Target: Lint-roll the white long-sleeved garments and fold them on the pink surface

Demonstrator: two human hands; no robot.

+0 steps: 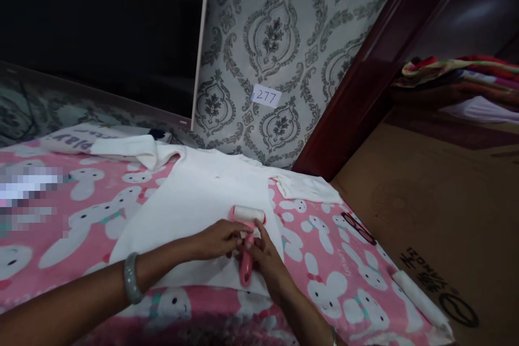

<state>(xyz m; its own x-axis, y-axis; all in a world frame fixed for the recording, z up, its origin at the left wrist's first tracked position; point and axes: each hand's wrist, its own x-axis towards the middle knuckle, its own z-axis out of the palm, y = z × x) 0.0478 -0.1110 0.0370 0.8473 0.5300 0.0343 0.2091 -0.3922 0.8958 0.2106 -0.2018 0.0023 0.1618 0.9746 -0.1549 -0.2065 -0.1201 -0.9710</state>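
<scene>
A lint roller (248,214) with a white sticky roll and a pink handle is held over a white long-sleeved top (203,189), which lies spread out on a pink bunny-print cover. My right hand (265,253) is closed around the upper handle, its index finger stretched up to the white roll. From the left, my left hand (217,239) reaches in with its fingers bent and pinched at the roller's neck. Some of its fingertips are hidden behind the handle and the other hand. A pale bangle circles the left wrist.
The pink bunny-print cover (324,286) spreads under everything. On its right lie dark-rimmed glasses (359,228) and a white roll (424,303). A cardboard box (405,184) stands on the right, folded cloths above it. Behind are a patterned wall (271,38) and a large dark screen (97,27).
</scene>
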